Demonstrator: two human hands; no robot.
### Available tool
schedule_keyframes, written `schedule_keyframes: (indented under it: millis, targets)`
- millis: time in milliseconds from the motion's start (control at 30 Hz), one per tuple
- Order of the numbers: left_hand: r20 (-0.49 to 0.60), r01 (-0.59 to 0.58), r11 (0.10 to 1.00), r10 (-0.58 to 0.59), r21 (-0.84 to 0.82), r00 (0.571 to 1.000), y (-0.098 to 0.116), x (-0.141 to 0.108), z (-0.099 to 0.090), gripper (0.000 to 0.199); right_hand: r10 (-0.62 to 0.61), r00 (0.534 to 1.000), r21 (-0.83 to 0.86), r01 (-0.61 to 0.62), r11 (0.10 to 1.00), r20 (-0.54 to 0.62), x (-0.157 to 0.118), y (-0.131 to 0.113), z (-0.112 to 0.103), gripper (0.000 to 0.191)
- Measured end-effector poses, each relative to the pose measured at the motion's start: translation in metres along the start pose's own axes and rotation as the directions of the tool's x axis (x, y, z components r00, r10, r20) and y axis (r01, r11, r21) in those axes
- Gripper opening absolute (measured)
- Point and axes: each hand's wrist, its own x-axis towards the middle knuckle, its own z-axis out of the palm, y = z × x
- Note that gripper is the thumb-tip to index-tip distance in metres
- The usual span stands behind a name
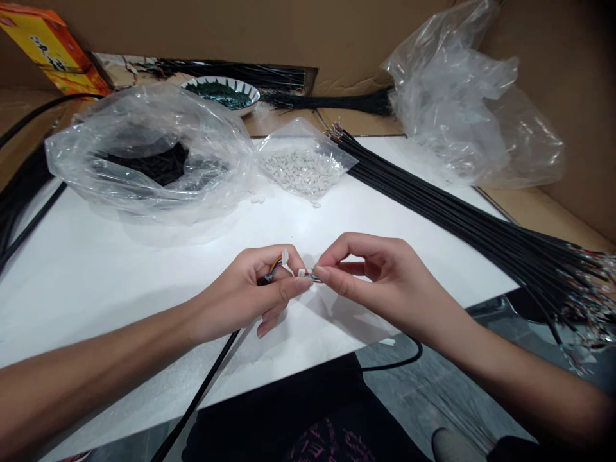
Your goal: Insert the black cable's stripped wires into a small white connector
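Between the thumb and index finger of my left hand (269, 285) is a small white connector (301, 273). My right hand (370, 273) pinches the thin coloured wires (315, 278) just right of that connector. A second white connector (285, 257) with coloured wires stands up above my left thumb. A black cable (212, 385) runs down from beneath my left hand, and another stretch of black cable (394, 366) curves below my right wrist. Exactly how the wires sit in the held connector is too small to tell.
On the white board (144, 282), a plastic bag of white connectors (308, 170) lies beside a larger bag with black pieces (158, 163). A bundle of black cables (433, 205) crosses the right side. Behind are a patterned bowl (221, 93) and crumpled clear plastic (457, 109).
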Motion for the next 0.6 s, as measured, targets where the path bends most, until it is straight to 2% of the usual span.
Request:
schedule_keyframes:
  millis: [100, 200, 333, 400, 600]
  targets:
    - [0.012, 0.003, 1.000, -0.003, -0.005, 1.000, 0.000, 0.000, 0.000, 0.021, -0.010, 1.000, -0.036, 0.010, 0.999, 0.001, -0.001, -0.003, -0.001, 0.005]
    - [0.013, 0.011, 1.000, -0.011, -0.001, 1.000, 0.000, -0.001, -0.001, 0.021, -0.045, 0.999, -0.186, 0.042, 0.982, -0.009, -0.003, -0.009, -0.002, 0.006]
    - [0.013, 0.020, 1.000, -0.020, 0.011, 1.000, 0.000, -0.001, -0.001, 0.021, -0.157, 0.987, -0.513, 0.124, 0.850, -0.020, -0.004, -0.015, -0.002, 0.011]
    - [0.013, 0.024, 0.999, -0.024, 0.028, 1.000, 0.002, -0.001, 0.000, 0.022, -0.192, 0.981, -0.606, 0.154, 0.780, 0.002, -0.005, -0.016, -0.002, 0.012]
    - [0.028, 0.073, 0.996, -0.074, 0.059, 0.997, 0.006, -0.002, 0.000, 0.024, -0.201, 0.977, -0.680, 0.192, 0.707, 0.066, -0.004, -0.019, -0.003, 0.017]
